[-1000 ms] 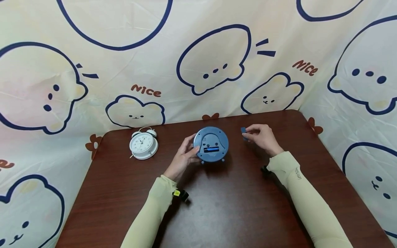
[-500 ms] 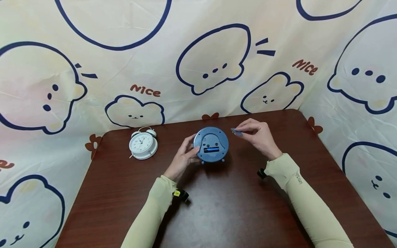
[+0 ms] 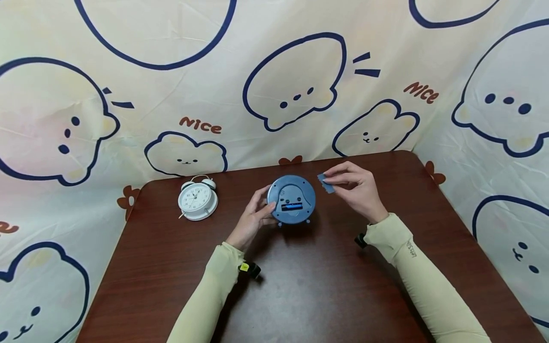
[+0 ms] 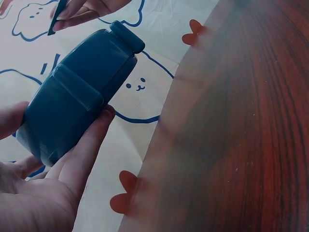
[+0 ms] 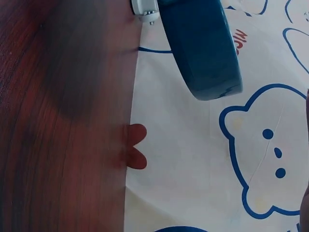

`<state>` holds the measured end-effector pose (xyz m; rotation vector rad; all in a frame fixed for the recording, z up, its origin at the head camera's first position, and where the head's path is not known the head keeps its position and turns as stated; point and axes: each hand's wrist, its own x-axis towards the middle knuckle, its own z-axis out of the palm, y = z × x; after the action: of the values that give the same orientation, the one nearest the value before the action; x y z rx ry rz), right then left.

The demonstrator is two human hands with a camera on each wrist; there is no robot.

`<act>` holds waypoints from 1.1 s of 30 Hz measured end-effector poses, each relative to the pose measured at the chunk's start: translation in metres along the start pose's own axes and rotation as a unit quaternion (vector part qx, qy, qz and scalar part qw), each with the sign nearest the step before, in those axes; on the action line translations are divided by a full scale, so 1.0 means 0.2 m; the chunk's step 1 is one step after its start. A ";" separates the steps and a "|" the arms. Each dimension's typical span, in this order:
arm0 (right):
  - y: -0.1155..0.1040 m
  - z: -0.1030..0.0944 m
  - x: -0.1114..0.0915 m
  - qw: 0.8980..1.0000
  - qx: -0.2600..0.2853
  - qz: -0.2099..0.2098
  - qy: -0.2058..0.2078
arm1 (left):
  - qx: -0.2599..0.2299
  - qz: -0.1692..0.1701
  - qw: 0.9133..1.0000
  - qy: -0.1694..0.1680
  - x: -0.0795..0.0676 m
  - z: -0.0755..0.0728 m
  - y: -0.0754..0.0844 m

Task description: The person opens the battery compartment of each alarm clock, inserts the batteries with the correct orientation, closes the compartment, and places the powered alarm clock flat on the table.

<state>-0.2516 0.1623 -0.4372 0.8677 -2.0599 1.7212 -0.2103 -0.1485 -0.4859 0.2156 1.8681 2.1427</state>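
Note:
My left hand (image 3: 250,219) grips a round blue alarm clock (image 3: 296,186) by its left side, its back facing me. The battery compartment in that back is uncovered, with a blue battery (image 3: 292,206) inside. To the right of the clock, my right hand (image 3: 360,190) pinches a small blue battery cover (image 3: 327,184) between thumb and fingers, apart from the clock. In the left wrist view the clock (image 4: 63,101) is seen from the side, with the thin cover (image 4: 57,17) beyond it. The right wrist view shows the clock's edge (image 5: 203,53); the cover is out of frame there.
A white twin-bell alarm clock (image 3: 197,197) stands at the back left of the brown wooden table (image 3: 291,295). A printed cloth (image 3: 274,147) hangs behind the table and along its sides.
My right hand has moved a little left towards the clock, and the battery cover has turned between its fingers. The left hand and the blue clock have stayed in place.

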 end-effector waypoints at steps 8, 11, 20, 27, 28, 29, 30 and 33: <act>-0.01 0.03 0.00 0.999 -0.030 -0.028 -0.011 | -0.004 0.000 1.000 0.004 0.00 0.00 0.00; -0.01 0.04 0.00 0.999 -0.038 -0.035 -0.013 | -0.003 0.002 1.000 0.002 0.00 0.00 0.00; -0.02 0.06 0.00 0.999 -0.036 -0.039 0.009 | -0.004 0.008 1.000 0.001 0.00 0.01 0.00; -0.03 0.07 0.00 0.999 -0.017 -0.050 0.005 | 0.002 0.010 1.000 0.007 0.00 0.01 0.01; -0.03 0.07 0.01 0.998 -0.013 -0.056 0.003 | 0.000 0.010 1.000 0.008 0.00 0.01 0.01; -0.04 0.08 0.01 0.998 -0.011 -0.061 0.001 | -0.001 0.011 1.000 0.008 -0.01 0.01 0.01; -0.04 0.08 0.01 0.998 -0.012 -0.067 0.003 | -0.003 0.013 1.000 0.009 -0.01 0.01 0.00; -0.05 0.09 0.00 0.997 -0.025 -0.077 0.008 | -0.005 0.017 1.000 0.011 -0.01 0.01 0.00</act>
<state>-0.2437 0.1436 -0.4339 0.9661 -1.9612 1.5857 -0.2085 -0.1468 -0.4852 0.2246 1.8774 2.1856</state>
